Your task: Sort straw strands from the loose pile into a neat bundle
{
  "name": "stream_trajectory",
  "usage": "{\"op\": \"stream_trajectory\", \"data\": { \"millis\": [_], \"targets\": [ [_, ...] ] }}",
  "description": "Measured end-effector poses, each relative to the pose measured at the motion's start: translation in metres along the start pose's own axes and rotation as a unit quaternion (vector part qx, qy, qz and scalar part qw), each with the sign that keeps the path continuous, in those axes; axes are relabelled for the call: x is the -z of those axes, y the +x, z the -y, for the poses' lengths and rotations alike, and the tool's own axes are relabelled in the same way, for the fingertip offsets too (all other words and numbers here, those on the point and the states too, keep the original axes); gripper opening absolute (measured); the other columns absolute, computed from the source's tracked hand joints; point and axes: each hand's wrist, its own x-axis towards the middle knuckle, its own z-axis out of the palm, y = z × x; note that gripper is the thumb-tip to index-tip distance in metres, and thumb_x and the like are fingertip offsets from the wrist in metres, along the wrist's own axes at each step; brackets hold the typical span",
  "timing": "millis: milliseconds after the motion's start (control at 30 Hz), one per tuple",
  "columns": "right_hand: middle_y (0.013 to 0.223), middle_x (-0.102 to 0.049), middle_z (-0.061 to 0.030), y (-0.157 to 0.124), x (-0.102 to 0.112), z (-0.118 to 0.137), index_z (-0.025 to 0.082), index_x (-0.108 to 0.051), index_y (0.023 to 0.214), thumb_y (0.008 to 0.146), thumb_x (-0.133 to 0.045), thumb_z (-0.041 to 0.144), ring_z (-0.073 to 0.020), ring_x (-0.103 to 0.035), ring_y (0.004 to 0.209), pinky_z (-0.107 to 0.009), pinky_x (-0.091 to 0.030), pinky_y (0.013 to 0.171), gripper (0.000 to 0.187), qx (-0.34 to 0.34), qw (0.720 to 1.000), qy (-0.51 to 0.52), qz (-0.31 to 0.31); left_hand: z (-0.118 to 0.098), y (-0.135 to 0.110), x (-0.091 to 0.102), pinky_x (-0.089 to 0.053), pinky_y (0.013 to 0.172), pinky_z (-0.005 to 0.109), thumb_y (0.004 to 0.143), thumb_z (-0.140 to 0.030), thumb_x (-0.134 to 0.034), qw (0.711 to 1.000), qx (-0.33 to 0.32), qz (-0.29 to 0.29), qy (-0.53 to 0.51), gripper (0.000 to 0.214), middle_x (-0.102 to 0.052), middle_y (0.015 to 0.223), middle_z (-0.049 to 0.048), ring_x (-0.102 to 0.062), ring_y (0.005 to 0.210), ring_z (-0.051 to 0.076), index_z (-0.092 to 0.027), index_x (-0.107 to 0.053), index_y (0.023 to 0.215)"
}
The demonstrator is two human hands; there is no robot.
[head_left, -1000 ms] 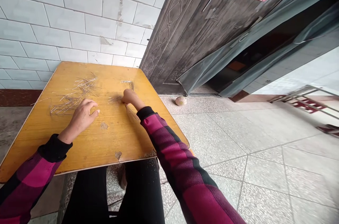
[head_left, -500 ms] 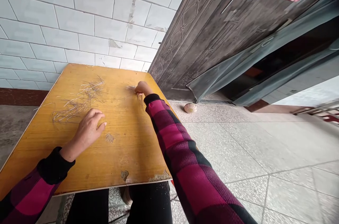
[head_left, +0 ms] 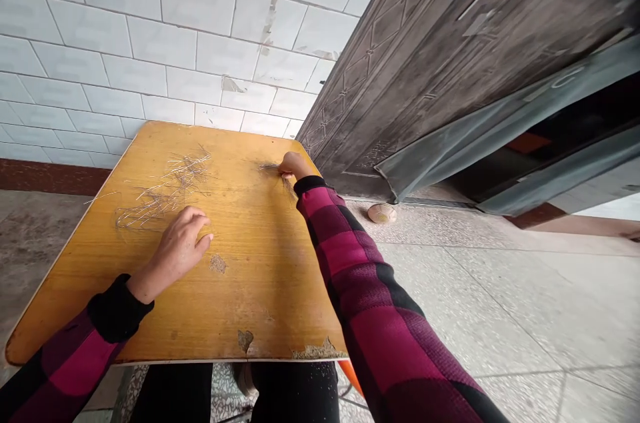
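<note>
A yellow wood-veneer table top (head_left: 260, 276) fills the lower middle of the view, with a loose tangle of fine pale strands (head_left: 165, 193) on its left half. My left hand (head_left: 177, 253) rests on the wood just below that tangle, fingers loosely curled around nothing. My right hand (head_left: 294, 166) is at the far right part of the table, fingers closed at a small tuft of thin strands (head_left: 270, 167). Those strands stick out on both sides of the fingers. The sleeves are dark pink and black check.
A white tile wall (head_left: 175, 29) rises behind the table. To the right stands a dark patterned metal door (head_left: 400, 63) with a grey curtain (head_left: 500, 136) hanging in its opening. A small round ball (head_left: 382, 213) lies on the speckled tile floor (head_left: 500, 303).
My right hand has moved from mid-table to the far edge and the small tuft. My head has turned, shifting the table to the right in view. The left hand has barely moved on the table.
</note>
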Motion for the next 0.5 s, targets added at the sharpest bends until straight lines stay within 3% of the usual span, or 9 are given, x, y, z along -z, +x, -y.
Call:
{"op": "stream_trajectory", "data": {
  "millis": [133, 367, 500],
  "targets": [
    [0.061, -0.066, -0.0115, -0.004, 0.006, -0.001, 0.001, -0.07, 0.086, 0.073, -0.071, 0.013, -0.0201, -0.062, 0.066, -0.026, -0.048, 0.066, 0.018, 0.004, 0.999, -0.008, 0.032, -0.001, 0.001, 0.002, -0.049, 0.087, 0.041, 0.082, -0.017, -0.056, 1.0, 0.006, 0.008, -0.005, 0.013, -0.057, 0.103, 0.0094, -0.057, 0.098, 0.024, -0.019, -0.059, 0.094],
    [0.072, -0.069, -0.0104, -0.035, 0.003, 0.0, 0.01, -0.071, 0.097, 0.075, -0.072, 0.026, -0.0209, -0.064, 0.08, -0.026, -0.048, 0.073, 0.027, 0.032, 0.998, -0.033, 0.035, 0.002, 0.001, 0.002, -0.049, 0.087, 0.042, 0.083, -0.02, -0.054, 1.0, -0.012, 0.007, 0.002, 0.012, -0.057, 0.104, 0.0101, -0.057, 0.098, 0.025, -0.018, -0.059, 0.094],
    [0.091, -0.07, -0.0173, -0.051, -0.002, -0.001, 0.007, -0.069, 0.105, 0.069, -0.076, 0.02, -0.0246, -0.065, 0.088, -0.028, -0.048, 0.076, 0.038, 0.025, 0.998, -0.057, 0.024, 0.005, 0.002, 0.0, -0.049, 0.088, 0.042, 0.082, -0.02, -0.055, 1.0, -0.013, 0.006, 0.006, 0.013, -0.057, 0.103, 0.0092, -0.057, 0.099, 0.025, -0.019, -0.06, 0.094]
  ]
}}
